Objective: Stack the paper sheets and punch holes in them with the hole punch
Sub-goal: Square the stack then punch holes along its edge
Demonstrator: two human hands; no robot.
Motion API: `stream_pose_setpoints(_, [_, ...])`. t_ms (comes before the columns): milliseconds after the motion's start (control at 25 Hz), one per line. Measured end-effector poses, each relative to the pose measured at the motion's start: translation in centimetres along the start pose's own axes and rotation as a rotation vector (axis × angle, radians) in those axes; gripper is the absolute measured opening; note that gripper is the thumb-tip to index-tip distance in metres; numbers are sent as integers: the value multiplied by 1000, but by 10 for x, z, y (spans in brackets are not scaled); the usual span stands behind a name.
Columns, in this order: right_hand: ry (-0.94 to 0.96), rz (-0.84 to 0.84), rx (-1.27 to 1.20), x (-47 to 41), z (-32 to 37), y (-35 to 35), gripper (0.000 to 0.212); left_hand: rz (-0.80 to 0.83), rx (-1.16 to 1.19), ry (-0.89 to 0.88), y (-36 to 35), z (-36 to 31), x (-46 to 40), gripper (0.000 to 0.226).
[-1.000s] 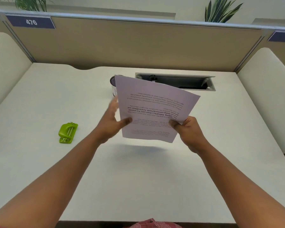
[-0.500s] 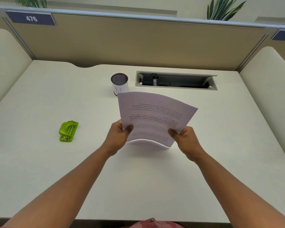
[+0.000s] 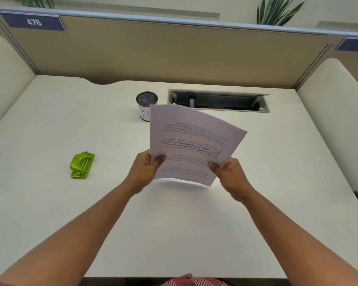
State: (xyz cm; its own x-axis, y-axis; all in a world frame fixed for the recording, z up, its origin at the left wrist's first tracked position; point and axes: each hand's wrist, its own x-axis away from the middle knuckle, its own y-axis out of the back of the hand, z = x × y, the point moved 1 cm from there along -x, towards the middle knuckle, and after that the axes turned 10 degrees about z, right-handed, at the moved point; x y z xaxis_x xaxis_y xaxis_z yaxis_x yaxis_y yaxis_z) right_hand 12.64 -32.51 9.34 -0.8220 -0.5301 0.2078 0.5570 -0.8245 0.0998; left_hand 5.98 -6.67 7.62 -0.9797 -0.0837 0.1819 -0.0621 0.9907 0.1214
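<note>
Fingers [image 3: 145, 159] of both hands pinch the paper sheets [image 3: 192, 141], which hide part of the pen cup [image 3: 146, 100] near the desk's [image 3: 70, 213] far edge; hole punch [image 3: 82, 166] lies toward its left edge.

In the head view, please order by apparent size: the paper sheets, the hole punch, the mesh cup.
1. Paper sheets, clearly largest, though held nearer the camera.
2. Mesh cup and hole punch look alike; no ranking.

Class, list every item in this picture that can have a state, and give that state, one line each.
paper sheets: held upright, lower edge at the desk, bowed
left hand: grips the sheets' left edge
right hand: grips the sheets' right edge
hole punch: lying on the desk, untouched
mesh cup: upright
cable hatch: open
</note>
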Motion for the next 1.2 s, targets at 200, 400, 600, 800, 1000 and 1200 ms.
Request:
stream_pose_setpoints(200, [47,-219,-96,-1,14,10,49,3,-779,-72,35,-76,-21,25])
stream_pose_setpoints(400, [368,-595,475,8,63,6,98,131,-1558,-55,27,-142,-21,23])
stream_pose_setpoints(600, [309,-110,1257,-1,106,-33,54,248,-1865,-112,-14,-170,-10,17])
stream_pose_setpoints(800, [20,89,1340,-10,97,-50,13,322,-1762,-218,-35,-161,-10,18])
stream_pose_setpoints(1000, [13,-28,908,-12,78,-18,28,-310,-1461,-582,-11,-118,-4,75])
stream_pose_setpoints(1200, [-75,-66,37,-6,63,8,23,-341,-217,-46,6,-63,2,119])
